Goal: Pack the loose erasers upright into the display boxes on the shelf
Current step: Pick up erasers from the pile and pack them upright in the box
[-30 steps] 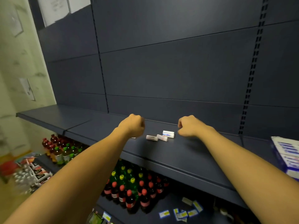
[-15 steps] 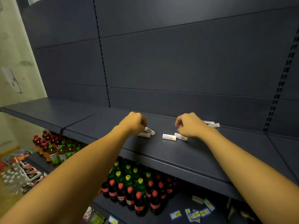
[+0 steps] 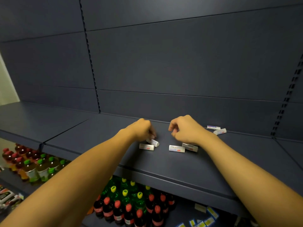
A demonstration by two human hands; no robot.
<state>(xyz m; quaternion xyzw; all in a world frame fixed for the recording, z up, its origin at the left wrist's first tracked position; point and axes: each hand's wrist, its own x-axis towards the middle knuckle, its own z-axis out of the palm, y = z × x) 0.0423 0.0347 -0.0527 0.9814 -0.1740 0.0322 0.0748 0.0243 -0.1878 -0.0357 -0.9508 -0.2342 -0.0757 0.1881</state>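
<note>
Several small white erasers lie flat on the dark blue shelf [image 3: 98, 128]. One pair of erasers [image 3: 146, 146] sits under my left hand [image 3: 142, 129], whose fingertips pinch the raised end of the tilted eraser [image 3: 153, 142]. Another pair of erasers [image 3: 176, 148] lies below my right hand [image 3: 185, 130], which hovers with loosely curled fingers and nothing visible in it. Two more erasers [image 3: 216, 129] rest at the back, right of that hand. No display box shows in this view.
On the lower shelf stand red-capped bottles [image 3: 127, 208], green bottles with yellow caps [image 3: 124, 192] and, to the left, green-capped bottles [image 3: 37, 167]. Blue and yellow price tags [image 3: 211, 212] lie at the lower right. The blue back panel closes the shelf behind.
The view has swung right and nearer, and the white box at the right edge has left the frame. My right fist has loosened. My left fingers have come onto a tilted eraser.
</note>
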